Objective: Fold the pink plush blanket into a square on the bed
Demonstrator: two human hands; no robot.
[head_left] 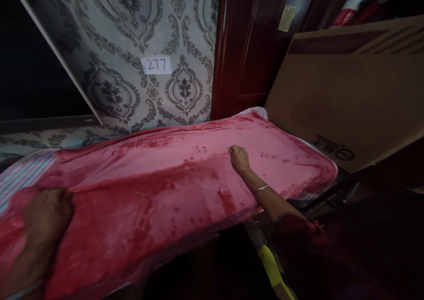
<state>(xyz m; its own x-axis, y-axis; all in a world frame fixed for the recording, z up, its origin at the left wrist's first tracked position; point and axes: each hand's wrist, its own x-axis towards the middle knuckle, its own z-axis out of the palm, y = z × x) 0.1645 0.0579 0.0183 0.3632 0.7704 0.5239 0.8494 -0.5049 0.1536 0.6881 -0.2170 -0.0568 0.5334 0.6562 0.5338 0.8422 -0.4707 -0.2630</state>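
Observation:
A pink-red plush blanket (pixel 185 194) is spread over a long ironing board, its striped cover (pixel 33 169) showing at the left end and at the far right corner. My left hand (pixel 48 214) is closed on the blanket near the left end, and a raised fold runs from it to the right. Toward the middle right, my right hand (pixel 239 158) pinches the same blanket from above, its fingers closed. Patches of brushed pile look darker than the rest. A bracelet circles each wrist.
Behind the board stands a patterned wall with a paper label (pixel 157 64) reading 277. A dark screen (pixel 43 61) hangs at left. A large cardboard box (pixel 351 92) leans at right beside a dark red door (pixel 245 48). A bottle (pixel 354 4) lies above it.

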